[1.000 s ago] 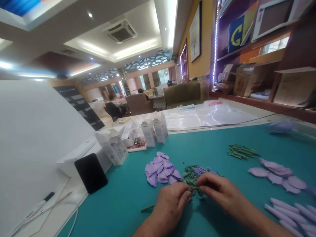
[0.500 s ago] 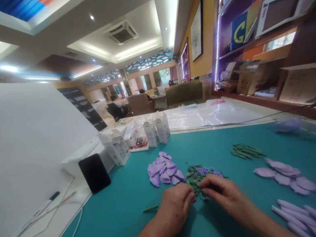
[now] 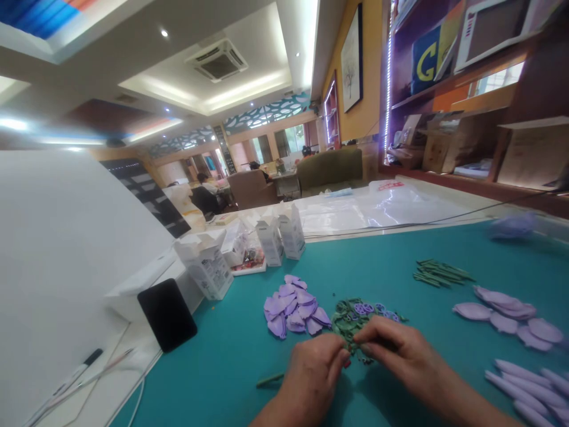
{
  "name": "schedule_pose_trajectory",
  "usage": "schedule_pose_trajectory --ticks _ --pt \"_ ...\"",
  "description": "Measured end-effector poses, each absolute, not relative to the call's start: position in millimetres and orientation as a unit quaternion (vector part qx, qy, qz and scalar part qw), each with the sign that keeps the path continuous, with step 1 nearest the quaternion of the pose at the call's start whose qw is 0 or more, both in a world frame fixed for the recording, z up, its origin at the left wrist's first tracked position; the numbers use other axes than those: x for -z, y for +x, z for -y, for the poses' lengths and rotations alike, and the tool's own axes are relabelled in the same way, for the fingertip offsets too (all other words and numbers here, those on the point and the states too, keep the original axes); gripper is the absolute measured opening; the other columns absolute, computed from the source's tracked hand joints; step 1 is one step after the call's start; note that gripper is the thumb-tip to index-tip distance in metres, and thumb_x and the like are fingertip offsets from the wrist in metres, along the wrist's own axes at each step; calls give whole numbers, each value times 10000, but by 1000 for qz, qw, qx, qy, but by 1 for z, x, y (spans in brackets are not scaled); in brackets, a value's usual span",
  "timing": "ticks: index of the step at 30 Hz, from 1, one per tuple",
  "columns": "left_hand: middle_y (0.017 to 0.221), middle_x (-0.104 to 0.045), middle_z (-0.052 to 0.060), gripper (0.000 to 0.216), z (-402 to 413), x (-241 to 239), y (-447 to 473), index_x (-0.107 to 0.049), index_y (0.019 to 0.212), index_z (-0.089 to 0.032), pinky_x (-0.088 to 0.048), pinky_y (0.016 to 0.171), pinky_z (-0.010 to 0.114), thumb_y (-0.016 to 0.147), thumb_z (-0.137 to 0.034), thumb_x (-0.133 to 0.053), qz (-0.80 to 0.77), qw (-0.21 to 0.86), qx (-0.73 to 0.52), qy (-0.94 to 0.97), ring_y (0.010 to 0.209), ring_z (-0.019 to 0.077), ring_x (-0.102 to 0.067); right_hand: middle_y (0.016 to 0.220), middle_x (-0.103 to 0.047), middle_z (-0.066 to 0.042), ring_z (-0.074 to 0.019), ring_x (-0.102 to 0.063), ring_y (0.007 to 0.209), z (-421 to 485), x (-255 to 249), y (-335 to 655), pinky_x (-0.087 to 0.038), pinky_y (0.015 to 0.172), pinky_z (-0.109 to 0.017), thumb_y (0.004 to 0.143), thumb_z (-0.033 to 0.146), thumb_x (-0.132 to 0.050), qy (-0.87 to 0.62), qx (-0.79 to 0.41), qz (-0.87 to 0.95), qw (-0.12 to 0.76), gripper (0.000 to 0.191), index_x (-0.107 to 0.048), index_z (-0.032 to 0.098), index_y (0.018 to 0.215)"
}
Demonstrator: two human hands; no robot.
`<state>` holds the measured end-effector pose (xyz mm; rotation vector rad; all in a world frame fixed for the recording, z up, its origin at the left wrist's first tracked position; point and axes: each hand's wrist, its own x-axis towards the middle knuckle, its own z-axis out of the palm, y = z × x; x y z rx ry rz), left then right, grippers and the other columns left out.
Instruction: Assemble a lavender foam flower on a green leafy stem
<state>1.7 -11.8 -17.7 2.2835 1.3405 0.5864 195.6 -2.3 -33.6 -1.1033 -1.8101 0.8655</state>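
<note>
Over a teal mat my left hand and my right hand meet, both pinched on a small green piece between the fingertips. Just beyond them lies a heap of green and purple small parts. A pile of purple petals sits to the left of that heap. One green stem lies on the mat left of my left hand.
A bundle of green stems and more purple petals lie to the right, with long purple petals at the lower right. White cartons and a black phone stand at the left. A pen lies on white board.
The view has shifted slightly. Both hands stay pinched together on the green piece, moving only a little toward me.
</note>
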Motion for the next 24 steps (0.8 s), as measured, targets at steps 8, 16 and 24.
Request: schedule_pose_trajectory --ticks 8,16,24 --pt "764 -652 16 262 14 17 5 -624 771 -180 -367 637 233 942 -247 -436 -484 212 -222 820 710 149 -573 680 -650 -9 -166 -601 645 5 29 195 -458 605 -256 806 293 -550 -443 -322 722 422 167 -686 228 734" --pt "751 -652 20 257 15 21 6 -618 772 -171 -389 640 233 944 -235 -438 -474 204 -232 825 704 152 -589 669 -634 -3 -156 -590 635 7 32 192 -451 600 -244 809 291 -563 -442 -319 719 431 169 -683 229 708" --pt "769 -674 31 247 15 24 7 -640 789 -177 -412 653 238 934 -235 -448 -480 209 -233 819 720 159 -605 680 -634 2 -148 -596 644 8 38 189 -455 610 -231 827 279 -565 -432 -324 717 442 171 -689 234 718"
